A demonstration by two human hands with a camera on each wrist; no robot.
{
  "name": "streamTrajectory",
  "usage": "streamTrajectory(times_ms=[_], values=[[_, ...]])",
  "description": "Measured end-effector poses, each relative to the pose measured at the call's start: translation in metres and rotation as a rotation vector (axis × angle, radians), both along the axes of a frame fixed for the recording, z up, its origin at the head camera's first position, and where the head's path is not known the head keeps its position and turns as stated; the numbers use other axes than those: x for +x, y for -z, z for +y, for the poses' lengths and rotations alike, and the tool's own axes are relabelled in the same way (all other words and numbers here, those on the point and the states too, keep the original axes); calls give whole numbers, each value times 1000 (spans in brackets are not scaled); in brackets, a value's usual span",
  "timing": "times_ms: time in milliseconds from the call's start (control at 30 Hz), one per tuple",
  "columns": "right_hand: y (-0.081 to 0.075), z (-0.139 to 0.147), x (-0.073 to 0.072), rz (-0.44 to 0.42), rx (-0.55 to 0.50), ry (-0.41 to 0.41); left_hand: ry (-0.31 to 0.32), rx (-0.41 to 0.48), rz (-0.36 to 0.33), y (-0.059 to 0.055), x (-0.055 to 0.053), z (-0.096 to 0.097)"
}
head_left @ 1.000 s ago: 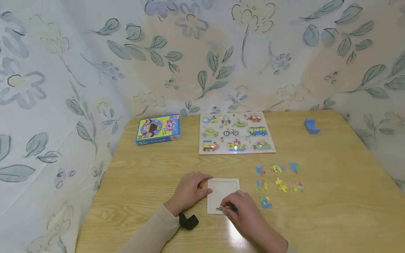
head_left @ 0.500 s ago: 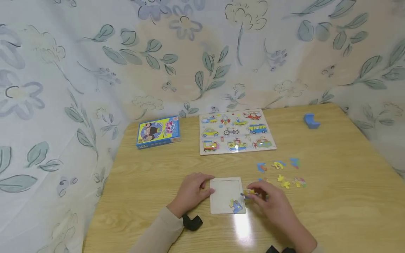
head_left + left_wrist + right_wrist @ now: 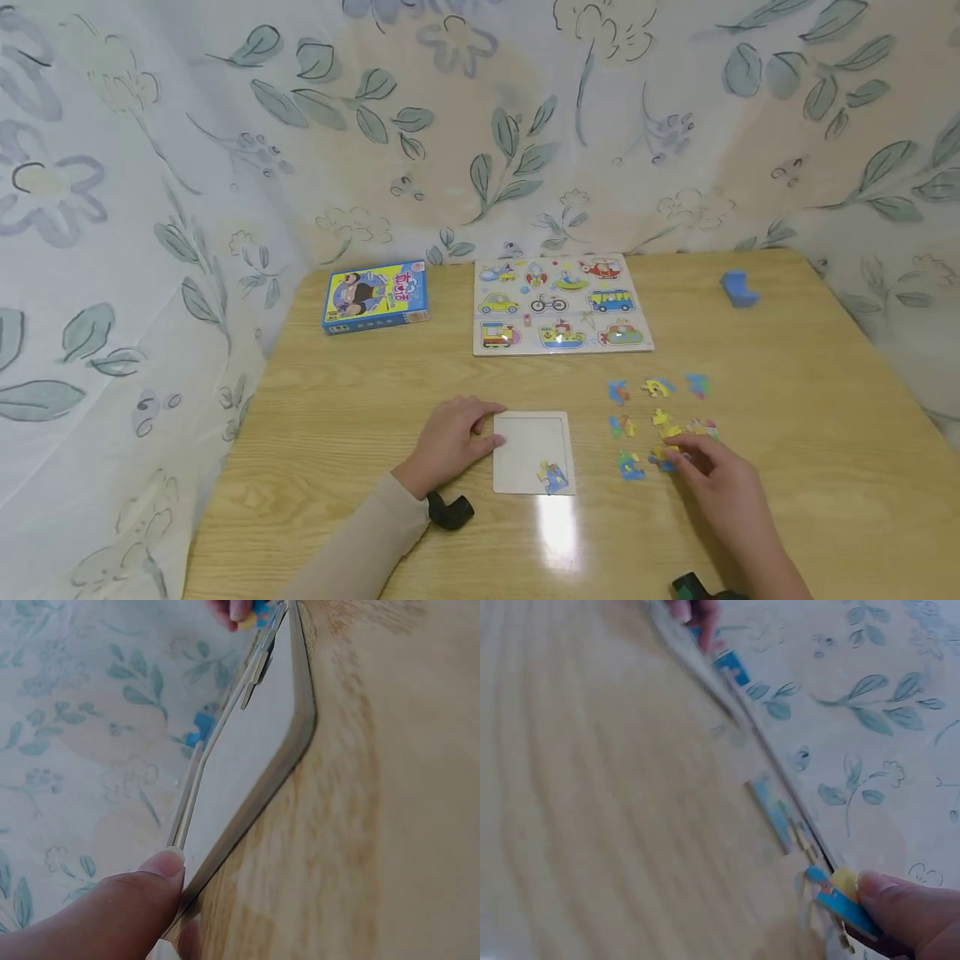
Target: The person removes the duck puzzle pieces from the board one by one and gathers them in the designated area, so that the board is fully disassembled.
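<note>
My left hand (image 3: pixel 453 443) holds the left edge of a small square puzzle tray (image 3: pixel 521 454); in the left wrist view its thumb (image 3: pixel 142 896) lies on the rim. A blue and yellow puzzle piece (image 3: pixel 552 477) sits in the tray's lower right corner. To the right, my right hand (image 3: pixel 716 475) pinches another blue and yellow jigsaw piece (image 3: pixel 662 457) between thumb and fingers, low over the table among the loose pieces. The right wrist view shows this held piece (image 3: pixel 847 906) under the thumb. Fingers behind it are mostly hidden.
Several loose jigsaw pieces (image 3: pixel 630 465) lie in rough rows right of the tray. Farther back are a picture pegboard (image 3: pixel 562 304) with vehicles, a blue and yellow box (image 3: pixel 377 297) and a blue block (image 3: pixel 738 288). Floral cloth (image 3: pixel 480 125) hangs behind the table.
My right hand has moved from over the tray to the right, carrying the pinched piece to the loose ones. A piece now shows in the tray's corner. My left hand stays on the tray.
</note>
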State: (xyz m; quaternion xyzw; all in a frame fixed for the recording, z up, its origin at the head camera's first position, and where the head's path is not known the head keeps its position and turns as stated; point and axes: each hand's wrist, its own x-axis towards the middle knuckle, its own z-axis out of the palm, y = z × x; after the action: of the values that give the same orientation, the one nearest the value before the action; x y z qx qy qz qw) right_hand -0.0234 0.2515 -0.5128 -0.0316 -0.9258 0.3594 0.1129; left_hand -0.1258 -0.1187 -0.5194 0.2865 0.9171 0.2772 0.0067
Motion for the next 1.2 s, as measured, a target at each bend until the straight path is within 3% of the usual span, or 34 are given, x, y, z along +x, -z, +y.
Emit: streamTrajectory(times_ms=[167, 400, 667, 867, 933, 1033, 1100, 1200], values=[[2, -4, -8, 10, 77, -15, -7, 1, -10, 1, -1, -3], [10, -4, -9, 181, 134, -38, -14, -2, -22, -1, 0, -5], [12, -3, -10, 230, 195, -51, -5, -8, -9, 1, 0, -5], [4, -12, -10, 366, 189, -62, 3, -15, -1, 1, -1, -5], [-3, -23, -11, 421, 181, -99, 1, -12, 2, 0, -2, -5], [-10, -46, -13, 464, 203, -224, -5, -5, 1, -1, -3, -5], [-11, -63, -14, 420, 258, -315, -4, 0, 1, 0, -3, -4], [-9, -83, -13, 278, 344, -416, 9, 7, 1, 2, -3, -2]])
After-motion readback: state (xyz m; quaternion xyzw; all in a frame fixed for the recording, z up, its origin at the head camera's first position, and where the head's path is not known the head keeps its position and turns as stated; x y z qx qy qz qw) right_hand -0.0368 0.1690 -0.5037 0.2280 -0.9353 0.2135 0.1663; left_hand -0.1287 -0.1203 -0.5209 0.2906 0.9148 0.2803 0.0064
